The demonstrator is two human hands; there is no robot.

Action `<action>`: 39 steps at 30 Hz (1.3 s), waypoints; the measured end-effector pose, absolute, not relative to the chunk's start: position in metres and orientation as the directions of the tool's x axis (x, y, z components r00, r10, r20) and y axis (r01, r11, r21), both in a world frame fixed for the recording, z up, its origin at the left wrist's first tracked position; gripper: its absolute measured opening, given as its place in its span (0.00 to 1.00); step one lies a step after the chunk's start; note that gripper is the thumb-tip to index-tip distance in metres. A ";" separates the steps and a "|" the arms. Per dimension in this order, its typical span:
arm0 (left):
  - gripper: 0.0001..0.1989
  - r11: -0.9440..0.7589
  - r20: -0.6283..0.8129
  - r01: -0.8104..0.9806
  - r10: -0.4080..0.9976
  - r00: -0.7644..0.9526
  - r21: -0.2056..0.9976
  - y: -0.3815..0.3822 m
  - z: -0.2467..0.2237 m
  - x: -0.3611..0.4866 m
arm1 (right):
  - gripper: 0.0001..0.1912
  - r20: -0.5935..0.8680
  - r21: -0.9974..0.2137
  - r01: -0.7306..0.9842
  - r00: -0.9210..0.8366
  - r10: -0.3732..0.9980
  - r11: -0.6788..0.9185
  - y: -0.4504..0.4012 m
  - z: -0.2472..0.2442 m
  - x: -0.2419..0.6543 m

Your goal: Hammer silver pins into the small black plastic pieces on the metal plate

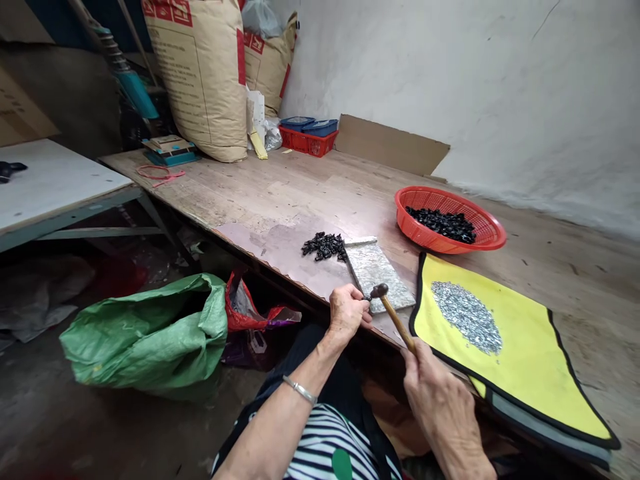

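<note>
My right hand is wrapped round the wooden handle of a hammer. The dark hammer head sits over the near edge of a worn metal plate. My left hand pinches a small black part at that same edge, right beside the hammer head; whether they touch I cannot tell. Against the plate's far left side lies a pile of small black parts. To the right, a yellow cloth with black edging carries a heap of small silvery metal pieces.
A red basket holding black parts stands behind the cloth. Large paper sacks and a red crate with blue lids are at the back. An open green sack is on the floor left of the wooden tabletop.
</note>
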State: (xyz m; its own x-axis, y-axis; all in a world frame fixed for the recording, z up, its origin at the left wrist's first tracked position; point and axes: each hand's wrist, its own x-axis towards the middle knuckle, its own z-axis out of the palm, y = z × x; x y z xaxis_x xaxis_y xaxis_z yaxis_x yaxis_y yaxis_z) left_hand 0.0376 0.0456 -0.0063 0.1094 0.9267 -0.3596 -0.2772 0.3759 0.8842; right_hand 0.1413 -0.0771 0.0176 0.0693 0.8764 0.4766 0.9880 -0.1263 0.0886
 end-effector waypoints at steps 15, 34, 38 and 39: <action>0.10 0.391 -0.373 -0.268 0.920 0.117 0.881 0.046 -0.006 0.037 | 0.18 0.588 -0.065 0.976 0.205 0.783 -0.206 -0.082 0.013 0.138; 0.10 0.394 -0.360 -0.340 0.919 0.160 0.854 0.042 -0.002 0.029 | 0.17 0.054 -0.669 0.677 0.457 0.888 -0.308 -0.051 0.017 0.160; 0.10 0.365 -0.306 -0.381 0.929 0.208 0.850 0.030 0.007 0.011 | 0.13 -0.176 -0.840 0.437 0.339 0.924 -0.321 -0.023 0.019 0.172; 0.11 0.351 -0.280 -0.394 0.933 0.226 0.850 0.025 0.012 0.006 | 0.12 -0.188 -0.827 0.457 0.323 0.927 -0.327 -0.017 0.018 0.174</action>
